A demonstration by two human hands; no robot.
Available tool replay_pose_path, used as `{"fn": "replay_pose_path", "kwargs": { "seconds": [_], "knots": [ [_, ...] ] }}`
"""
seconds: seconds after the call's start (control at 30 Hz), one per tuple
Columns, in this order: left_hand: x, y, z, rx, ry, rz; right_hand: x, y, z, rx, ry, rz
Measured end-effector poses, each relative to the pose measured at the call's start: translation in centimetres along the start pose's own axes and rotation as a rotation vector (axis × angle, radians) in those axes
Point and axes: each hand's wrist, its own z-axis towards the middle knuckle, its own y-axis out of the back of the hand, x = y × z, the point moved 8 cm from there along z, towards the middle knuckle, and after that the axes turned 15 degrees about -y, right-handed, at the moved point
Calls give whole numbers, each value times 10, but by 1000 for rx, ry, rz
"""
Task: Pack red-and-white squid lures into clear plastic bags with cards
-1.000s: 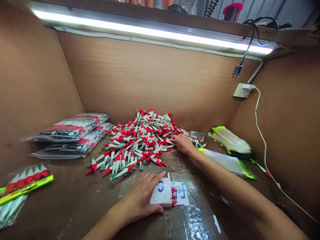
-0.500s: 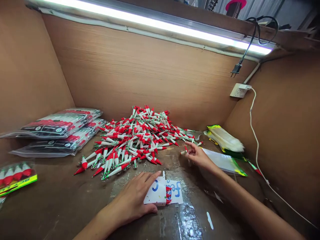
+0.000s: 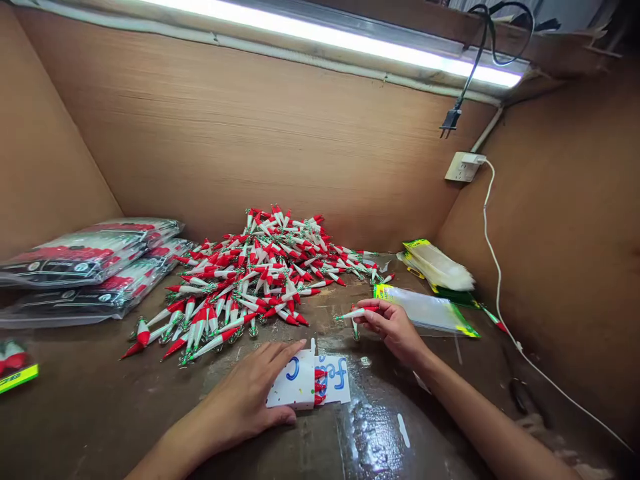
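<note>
My left hand (image 3: 260,387) is wrapped round a small white card holder (image 3: 299,383) marked with blue writing, its thumb along the near side. Red tips of lures (image 3: 320,387) stick out at the holder's right end, over a white card (image 3: 340,379) with blue letters. To the right, my right hand (image 3: 393,327) pinches red-and-white lures (image 3: 360,313); one points left, another hangs downward. Behind both hands lies a large pile of red-and-white lures (image 3: 265,267) with green hooks.
Filled plastic bags (image 3: 100,260) are stacked at the left. Clear packets with yellow edges (image 3: 440,267) lie at the right, near a white cable (image 3: 495,260). A lure packet (image 3: 17,380) sits at the left edge. A black plug (image 3: 451,120) hangs above.
The view has shifted, so the scene sits further left. My right hand has turned, and the lures between its fingers now show more clearly. My left hand stays round the holder.
</note>
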Motion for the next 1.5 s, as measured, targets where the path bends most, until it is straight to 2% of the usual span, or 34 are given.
{"fn": "replay_pose_path", "kwargs": {
  "seconds": [0.07, 0.13, 0.3, 0.4, 0.53, 0.67, 0.83, 0.9, 0.97, 1.03, 1.07, 1.13, 1.2, 1.27, 1.5],
  "knots": [
    [-1, 0, 0, -1, -7, -3, -6, -4, -1, 55, -35, 49],
    [-1, 0, 0, -1, -3, -5, -7, -6, -3, 52, -32, 40],
    [-2, 0, 0, 9, 1, -14, 7, -6, -13, -91, 100, -60],
    [-2, 1, 0, 9, -1, -15, 16, -10, -23, -133, 192, -103],
    [-3, 1, -1, 5, -7, -18, 20, -18, -36, -183, 307, -303],
    [-4, 2, -1, -7, -11, -28, 31, -24, -51, -228, 535, -502],
    [-5, 3, 0, -4, -9, -20, 42, -47, -85, -76, 953, -793],
    [-4, 2, 0, -5, -11, -18, 41, -51, -96, -75, 1040, -860],
    [-4, 1, -1, -10, -12, -15, 42, -52, -102, -133, 1054, -872],
    [-3, 1, -1, -12, -8, -12, 44, -50, -97, -214, 958, -813],
    [-3, 0, -1, -11, -5, -11, 43, -47, -90, -252, 849, -751],
    [-3, 0, -2, -7, 1, -11, 35, -36, -69, -302, 551, -546],
    [-3, 0, -2, -3, 0, -11, 18, -28, -49, -289, 249, -313],
    [-2, 0, -2, -4, -1, -11, 4, -26, -36, -241, 57, -153],
    [-6, 3, -1, -1, -12, -18, -19, -30, -26, -94, -175, -12]
  ]
}}
